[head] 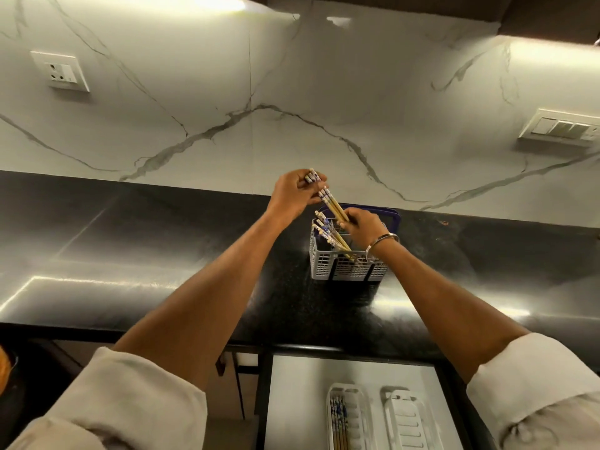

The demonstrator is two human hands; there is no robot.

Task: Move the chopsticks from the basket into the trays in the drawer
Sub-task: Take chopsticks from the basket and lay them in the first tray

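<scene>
Over black counter (162, 254): both hands (293, 193) (362, 227) pinched chopsticks (334, 207) above basket (344, 264); loose grip, could've dropped some.

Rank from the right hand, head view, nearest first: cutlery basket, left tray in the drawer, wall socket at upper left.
From the right hand:
1. Cutlery basket, directly under it.
2. Left tray, in the drawer below.
3. Wall socket, far upper left.

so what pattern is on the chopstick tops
Blue-and-white print on the chopsticks, clearest in the head view.
</scene>
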